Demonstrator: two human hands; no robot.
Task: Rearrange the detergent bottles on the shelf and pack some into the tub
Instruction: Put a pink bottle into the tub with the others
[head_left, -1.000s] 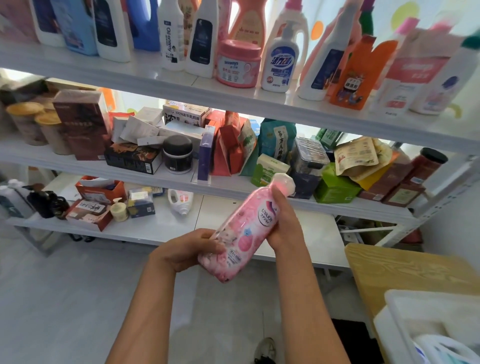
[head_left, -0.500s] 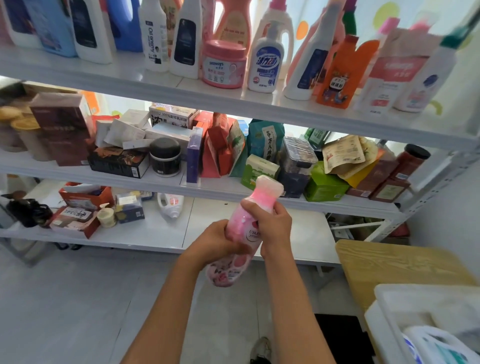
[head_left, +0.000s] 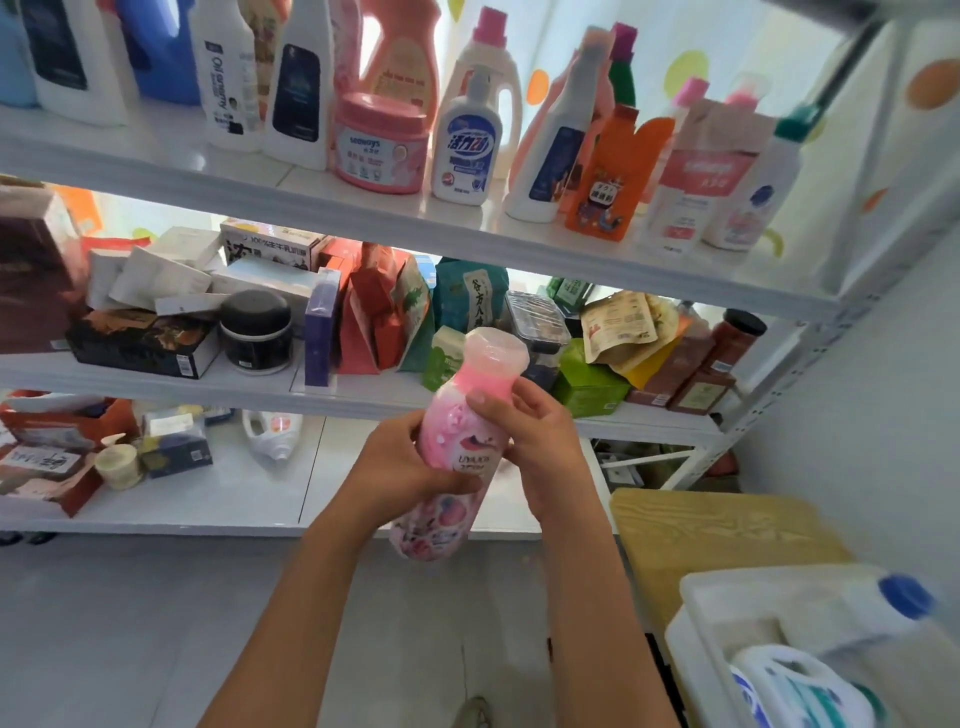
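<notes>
Both the left hand (head_left: 400, 462) and right hand (head_left: 530, 441) grip a pink bottle (head_left: 457, 447) mid-air, unplaced, while the near-right tub (head_left: 727, 597) already holds some bottles and the top shelf (head_left: 311, 197) stays crowded.

Both hands hold a pink flowered plastic bottle (head_left: 457, 447) before the white metal shelf (head_left: 363, 208). Detergent bottles stand on its top board. A white plastic tub (head_left: 727, 597) sits at lower right.
</notes>
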